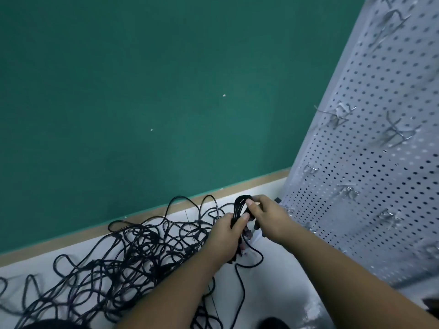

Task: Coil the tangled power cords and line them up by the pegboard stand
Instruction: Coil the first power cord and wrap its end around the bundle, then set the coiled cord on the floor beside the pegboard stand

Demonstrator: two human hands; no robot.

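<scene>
Coiled cord bundle [240, 207] gripped in both hands, held up just beside the foot of the pegboard stand [370, 186].
Left hand [225, 236] curled round the bundle's lower part, right hand [266, 217] pinching its top loop, with a loose tail trailing onto the white surface [280, 281]. Further left, tangled power cords [133, 252] heaped on the same surface below the green wall [142, 79]. Metal hooks [342, 112] jutting from the board.
</scene>
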